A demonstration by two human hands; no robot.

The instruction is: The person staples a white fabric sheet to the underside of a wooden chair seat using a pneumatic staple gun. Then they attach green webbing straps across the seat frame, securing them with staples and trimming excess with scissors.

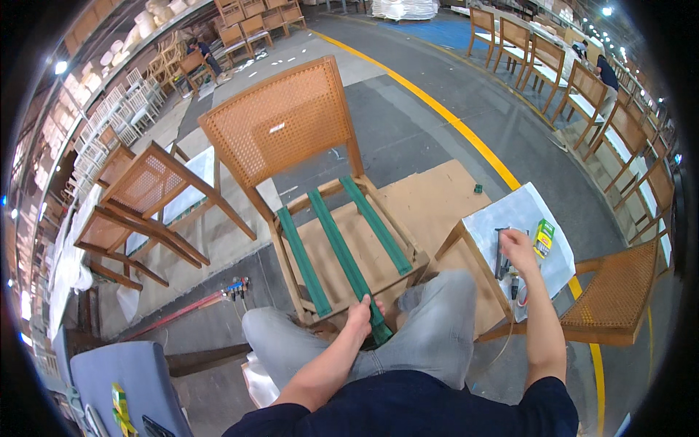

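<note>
Left hand: the left hand (pixel 362 313) grips the near end of the middle green strap (pixel 342 251), fingers closed over it at the front rail of the chair frame (pixel 295 280).
Straps: three green straps run away from that hand across the open seat toward the chair's woven back (pixel 280 120); one lies on each side of the held strap.
Right hand: the right hand (pixel 518 251) rests on a dark tool (pixel 501 255), fingers curled on it; whether it grips firmly I cannot tell.
Tool's seat: the tool lies on the white-wrapped seat (pixel 510 218) of a side chair, with a small yellow-green box (pixel 543 238) just beyond the hand.
Below: cardboard sheet (pixel 437 200) under both chairs.
Further out: overturned chairs (pixel 145 211) well left of the left hand; a row of chairs (pixel 582 87) beyond the yellow floor line (pixel 437 109).
</note>
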